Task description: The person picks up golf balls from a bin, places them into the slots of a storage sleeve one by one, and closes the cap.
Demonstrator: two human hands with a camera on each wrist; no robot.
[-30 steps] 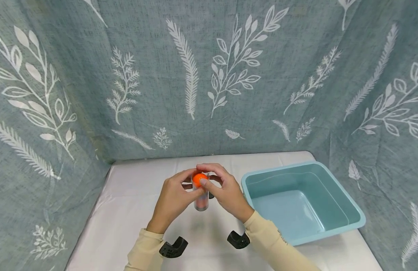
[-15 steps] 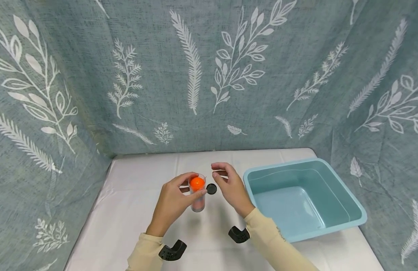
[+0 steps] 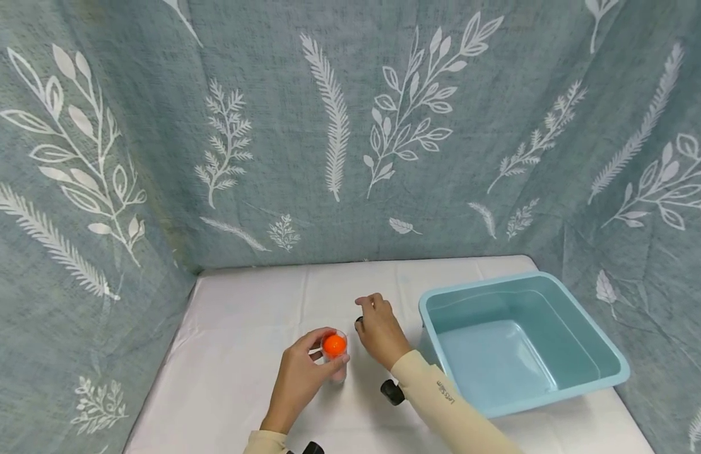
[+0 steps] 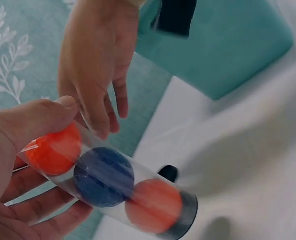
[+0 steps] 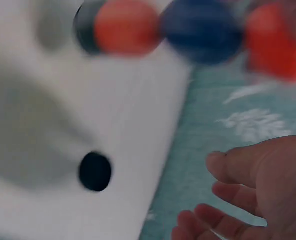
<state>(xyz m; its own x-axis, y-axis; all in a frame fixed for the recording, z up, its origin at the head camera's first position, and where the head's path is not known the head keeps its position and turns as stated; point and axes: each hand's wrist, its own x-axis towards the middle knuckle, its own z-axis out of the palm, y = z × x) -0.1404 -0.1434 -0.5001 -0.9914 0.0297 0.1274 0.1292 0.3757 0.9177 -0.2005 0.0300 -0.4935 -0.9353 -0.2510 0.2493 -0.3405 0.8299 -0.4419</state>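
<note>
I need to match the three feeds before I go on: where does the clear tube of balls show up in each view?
Head: the clear tube stands low, left of centre, gripped by the left hand.
Left wrist: the tube runs across the lower left, three balls inside, orange, blue, orange.
Right wrist: it lies blurred along the top edge.
Shared landmark: the small black cap lying on the white table.

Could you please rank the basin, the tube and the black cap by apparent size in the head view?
1. Basin, largest by far.
2. Tube, partly hidden by the left hand.
3. Cap, mostly hidden behind the right hand.
</note>
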